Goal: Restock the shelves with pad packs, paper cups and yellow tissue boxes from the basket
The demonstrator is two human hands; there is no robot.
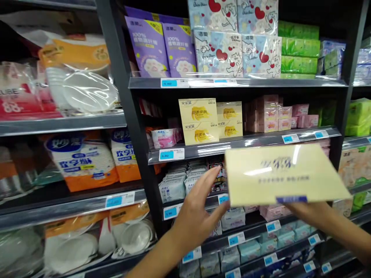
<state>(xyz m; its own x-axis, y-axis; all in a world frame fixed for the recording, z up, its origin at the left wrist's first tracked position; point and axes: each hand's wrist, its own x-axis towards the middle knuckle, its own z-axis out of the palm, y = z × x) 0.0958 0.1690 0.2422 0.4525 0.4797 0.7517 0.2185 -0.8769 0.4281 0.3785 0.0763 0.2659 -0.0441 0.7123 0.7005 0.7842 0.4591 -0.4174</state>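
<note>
1. Well, the largest thing before you is a black metal shelving unit (130, 112), with a dark upright between two bays and glossy grey shelf rails (240, 142) carrying blue-and-white price labels (171, 154).
2. In the left bay you see white disposable plates (87, 90) stacked inside clear, crinkled plastic wrap, and below them a bagged stack of tableware (82, 160) with blue, white and orange print.
3. On the top shelf of the right bay stand soft plastic-wrapped packs: purple packs with a paw print (160, 48), pale blue packs with cats and red hearts (218, 52), and bright green packs (298, 56).
4. One shelf down are upright pale yellow packs (198, 121) beside a cluster of pink boxes (269, 117).
5. You have a flat, rectangular pale yellow packet (285, 175) out in front of the lower right shelves. It is tilted, with a smooth, glossy surface catching white glare, grey-blue printed characters and a dark blue strip (291, 199) along its lower edge.
6. Your right hand (307, 216) is under the packet's lower edge, bearing it up; the packet hides the fingers, so you cannot tell if they are clamped.
7. Your left hand (197, 216) is open, fingers spread apart, just beside the packet's lower left corner.
</note>
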